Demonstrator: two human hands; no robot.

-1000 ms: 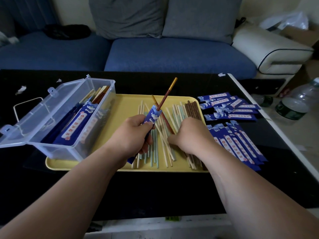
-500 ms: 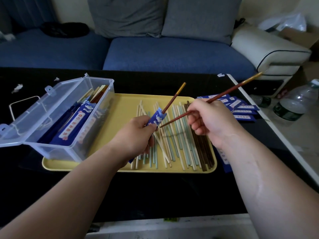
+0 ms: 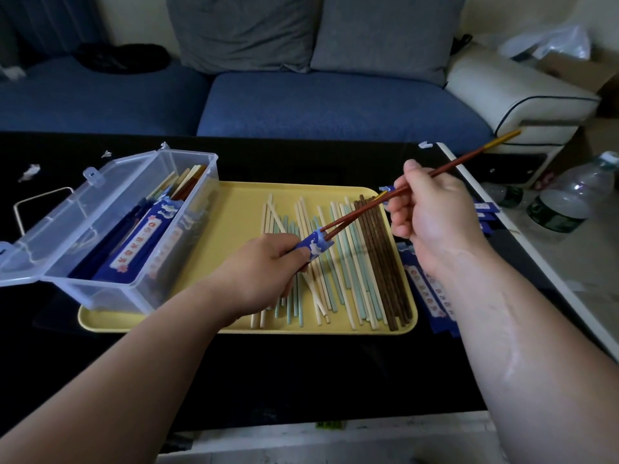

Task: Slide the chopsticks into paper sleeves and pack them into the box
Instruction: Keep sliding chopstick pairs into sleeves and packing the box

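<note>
Chopstick (image 3: 469, 159) tip in left-hand (image 3: 258, 272) sleeve (image 3: 315, 247)

Dim room: blue sofa (image 3: 301, 102), grey cushions (image 3: 385, 31), cream armrest (image 3: 516, 92), black table (image 3: 301, 370).

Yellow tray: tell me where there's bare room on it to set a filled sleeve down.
The free patch on the yellow tray is the strip between the clear plastic box and the pale loose chopsticks, running to the far rim. The tray's right half is crowded with loose chopsticks up to the dark brown chopsticks by the right rim. The box covers the left end.
</note>
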